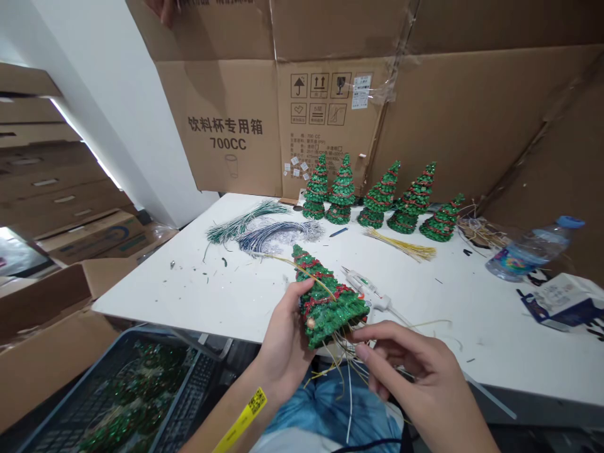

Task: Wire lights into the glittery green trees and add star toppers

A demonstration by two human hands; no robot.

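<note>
My left hand [287, 333] is wrapped round a small green Christmas tree [325, 302] with red garland, tilted with its tip away from me. A yellow strand [306, 270] lies across the tree's side and past its tip. Several thin yellow and white strands [346, 352] hang from the underside of the tree. At the base, my right hand [401, 358] has thumb and forefinger close together by these strands; whether they pinch one is too fine to tell. Just behind the tree lies a white glue gun [368, 289] on the table.
Several green trees [380, 195] stand along the back of the white table [189, 302]. Green [240, 220], blue [278, 233] and yellow strand bundles [401, 244] lie nearby. A bottle [528, 251] and carton [564, 302] sit right. A crate [117, 336] holds greenery. Another person's hand [163, 9] shows at top left.
</note>
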